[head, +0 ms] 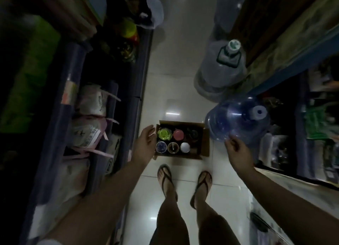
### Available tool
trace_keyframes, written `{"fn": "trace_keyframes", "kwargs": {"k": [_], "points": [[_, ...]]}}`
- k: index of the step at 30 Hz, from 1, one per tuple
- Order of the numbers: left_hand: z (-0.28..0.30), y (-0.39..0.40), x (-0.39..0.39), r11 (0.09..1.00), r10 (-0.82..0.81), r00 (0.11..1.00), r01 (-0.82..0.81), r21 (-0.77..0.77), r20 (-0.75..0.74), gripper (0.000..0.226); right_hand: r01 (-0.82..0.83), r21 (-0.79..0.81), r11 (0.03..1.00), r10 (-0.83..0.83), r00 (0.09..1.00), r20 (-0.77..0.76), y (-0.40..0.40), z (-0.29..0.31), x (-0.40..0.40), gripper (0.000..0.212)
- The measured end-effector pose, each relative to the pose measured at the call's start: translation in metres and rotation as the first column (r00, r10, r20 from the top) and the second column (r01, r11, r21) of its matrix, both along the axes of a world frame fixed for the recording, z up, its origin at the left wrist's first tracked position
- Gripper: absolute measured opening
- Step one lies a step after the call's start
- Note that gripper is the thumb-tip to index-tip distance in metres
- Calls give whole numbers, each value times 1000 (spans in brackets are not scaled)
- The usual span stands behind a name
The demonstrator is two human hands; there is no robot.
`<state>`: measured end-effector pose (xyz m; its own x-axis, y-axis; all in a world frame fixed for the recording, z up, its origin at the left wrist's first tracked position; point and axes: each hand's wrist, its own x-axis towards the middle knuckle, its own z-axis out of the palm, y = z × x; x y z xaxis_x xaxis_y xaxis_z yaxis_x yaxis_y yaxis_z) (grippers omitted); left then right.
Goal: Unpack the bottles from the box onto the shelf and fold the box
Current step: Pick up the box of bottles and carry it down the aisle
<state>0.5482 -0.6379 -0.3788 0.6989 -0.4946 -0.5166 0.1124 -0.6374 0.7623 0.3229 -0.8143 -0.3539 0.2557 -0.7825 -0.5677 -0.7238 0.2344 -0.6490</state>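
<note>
An open brown cardboard box point(205, 145) stands on the white tiled floor ahead of my feet. Several bottles stand upright inside it, seen from above: a green cap point(163, 134), a pink cap point(178, 134), a dark cap point(192, 133), a blue cap point(161, 146), a brown cap point(173, 147) and a white cap point(185, 147). My left hand point(145, 142) hangs open at the box's left edge, fingers apart, holding nothing. My right hand point(236, 151) hovers to the right of the box, fingers loosely curled and empty, in front of a blue jug.
A blue water jug point(238, 119) lies by the box's right side, and a clear jug point(220, 72) stands behind it. Dark blue shelving point(135, 105) with bagged goods lines the left. More shelves point(300, 134) run along the right. My sandalled feet point(183, 182) stand just behind the box.
</note>
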Motion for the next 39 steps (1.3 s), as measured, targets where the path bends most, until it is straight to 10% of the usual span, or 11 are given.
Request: {"fn": "trace_keyframes", "kwargs": {"k": [14, 28, 39], "points": [[-324, 21, 38, 996, 77, 993, -74, -41, 90, 54, -9, -69, 998, 9, 1000, 4, 3, -329, 2, 56], [-358, 21, 31, 989, -124, 978, 135, -57, 170, 58, -116, -172, 978, 136, 984, 111, 12, -376, 2, 80], [-349, 43, 37, 998, -40, 987, 46, -31, 155, 55, -70, -217, 974, 76, 997, 19, 19, -358, -8, 48]]}}
